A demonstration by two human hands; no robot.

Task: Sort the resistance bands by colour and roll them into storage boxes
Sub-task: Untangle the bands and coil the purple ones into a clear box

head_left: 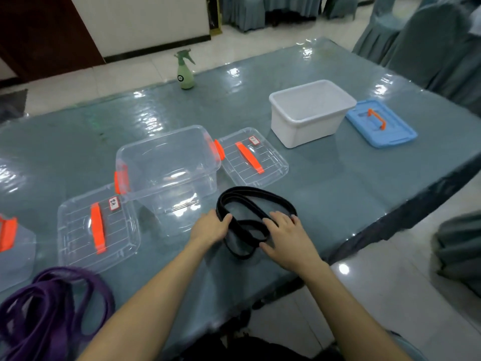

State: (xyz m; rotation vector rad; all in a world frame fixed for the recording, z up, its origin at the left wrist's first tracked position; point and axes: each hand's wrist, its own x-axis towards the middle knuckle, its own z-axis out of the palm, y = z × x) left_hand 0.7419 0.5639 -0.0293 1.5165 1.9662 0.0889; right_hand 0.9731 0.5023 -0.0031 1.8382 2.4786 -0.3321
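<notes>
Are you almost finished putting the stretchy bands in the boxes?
Not nearly. Done: the clear box and white box stand open, lids off beside them, and the purple bands lie in their own pile. In hand: the left hand holds the black band while the right hand presses it on the table. Left: rolling it up; both boxes look empty.

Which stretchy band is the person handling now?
The black rubber loop band, coiled before the clear plastic box: the left hand and right hand touch it. The purple bands lie untouched.
</notes>
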